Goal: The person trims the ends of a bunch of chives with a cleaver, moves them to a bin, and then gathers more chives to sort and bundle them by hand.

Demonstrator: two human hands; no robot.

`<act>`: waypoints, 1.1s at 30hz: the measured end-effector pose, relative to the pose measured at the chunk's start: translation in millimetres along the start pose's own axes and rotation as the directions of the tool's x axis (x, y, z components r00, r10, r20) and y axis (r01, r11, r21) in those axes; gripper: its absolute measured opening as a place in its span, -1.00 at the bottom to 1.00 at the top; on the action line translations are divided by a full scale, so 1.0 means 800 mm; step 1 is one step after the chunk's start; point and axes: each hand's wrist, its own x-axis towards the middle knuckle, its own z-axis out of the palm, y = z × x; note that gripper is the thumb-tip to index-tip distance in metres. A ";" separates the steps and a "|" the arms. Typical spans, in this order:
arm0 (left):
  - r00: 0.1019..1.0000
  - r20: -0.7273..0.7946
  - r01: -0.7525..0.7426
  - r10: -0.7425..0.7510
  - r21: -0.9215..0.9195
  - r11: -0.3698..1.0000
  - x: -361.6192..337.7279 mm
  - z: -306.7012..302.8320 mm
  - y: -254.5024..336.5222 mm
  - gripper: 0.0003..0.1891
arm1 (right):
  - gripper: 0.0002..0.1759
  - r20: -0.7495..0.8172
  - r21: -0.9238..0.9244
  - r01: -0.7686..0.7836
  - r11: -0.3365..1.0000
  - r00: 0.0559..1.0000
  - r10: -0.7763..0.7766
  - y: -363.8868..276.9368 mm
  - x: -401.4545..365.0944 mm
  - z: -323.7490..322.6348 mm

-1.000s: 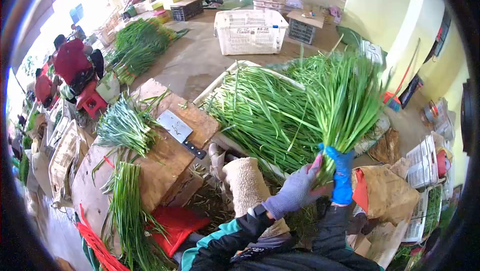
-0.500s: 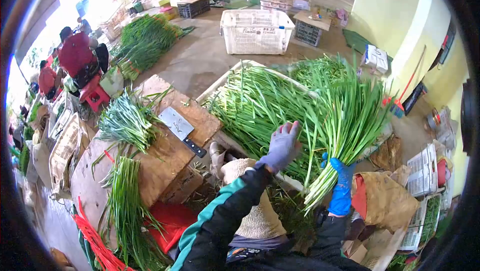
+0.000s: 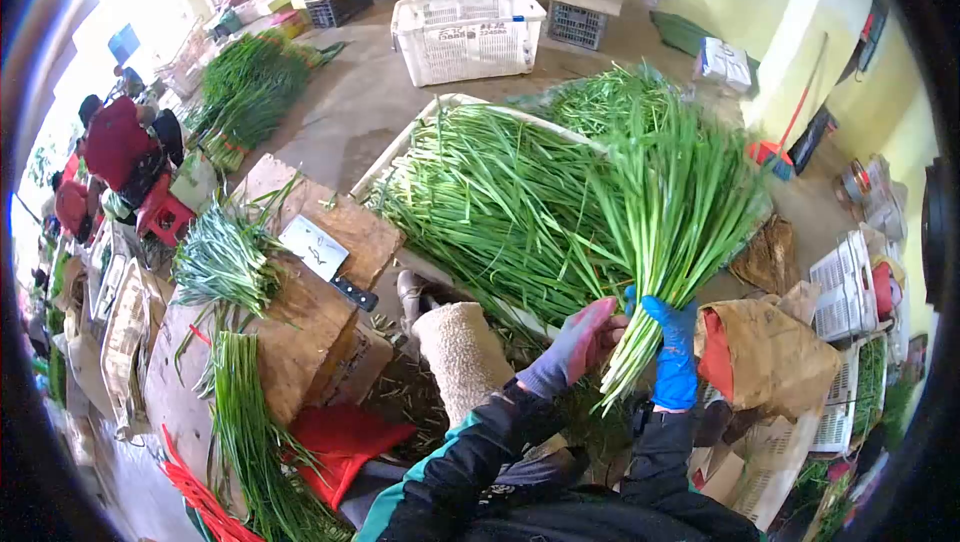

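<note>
My right hand [image 3: 672,350], in a blue glove, is closed round the pale stems of a bunch of garlic chives [image 3: 670,212], its leaves fanning upward. My left hand [image 3: 572,344], gloved in grey and pink, has its fingers curled in beside the lower stems. Whether anything is pinched in them is hidden. Behind the bunch, a large pale-rimmed crate [image 3: 362,182] is heaped with loose garlic chives [image 3: 500,202]. To the left, a cleaver [image 3: 318,250] with a black handle rests on a wooden board [image 3: 290,347], near a bundle of greens [image 3: 228,257].
Another long green bundle [image 3: 240,412] lies by red strips [image 3: 205,492] at lower left. A white crate [image 3: 468,37] stands on the floor ahead. Brown sacking [image 3: 770,362] and a white basket [image 3: 842,287] are at my right. A person in red [image 3: 120,142] sits far left.
My left hand has come down from above the crate to the stem ends, its fingers curling. My right hand still holds the bunch, now more upright. The view has shifted slightly.
</note>
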 end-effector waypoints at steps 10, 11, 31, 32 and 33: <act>0.912 -0.391 -0.099 0.120 0.075 0.992 -0.002 -0.044 -0.051 -0.62 | -0.61 0.032 -0.117 0.093 0.989 0.995 -0.090 0.031 0.015 -0.045; 0.891 -0.435 -0.079 0.127 0.128 0.989 -0.003 -0.046 -0.056 -0.62 | -0.63 0.043 -0.137 0.093 0.986 0.995 -0.088 0.033 0.016 -0.046; 0.975 -0.093 -0.154 0.203 0.381 0.912 -0.012 -0.017 -0.033 -0.41 | -0.42 -0.050 -0.345 -0.074 0.936 0.997 0.060 0.119 0.021 -0.070; 0.962 -0.072 -0.202 0.262 0.454 0.867 -0.014 -0.014 -0.045 -0.40 | -0.47 0.014 -0.408 -0.036 0.912 0.999 0.045 0.104 0.010 -0.064; 0.932 -0.154 -0.148 0.329 0.667 0.730 0.000 -0.045 -0.080 -0.27 | -0.47 0.015 -0.407 -0.031 0.913 0.999 0.041 0.108 0.007 -0.067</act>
